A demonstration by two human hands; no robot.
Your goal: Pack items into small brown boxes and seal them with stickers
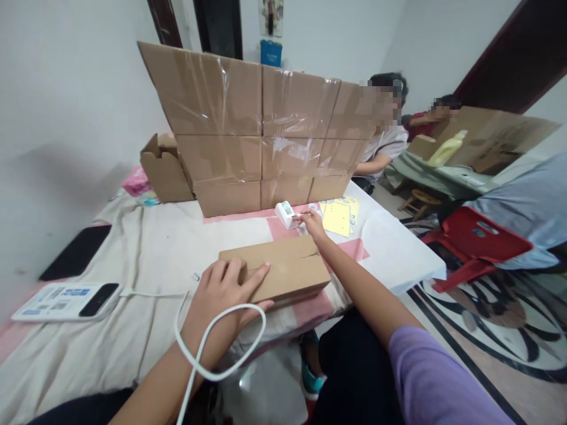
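A taped cardboard wall is set along the far side of the cloth-covered surface. A flat carton is placed near the front edge and pressed by the left hand, grip flat and released. Beyond it, a small white device is pinched by the right hand.
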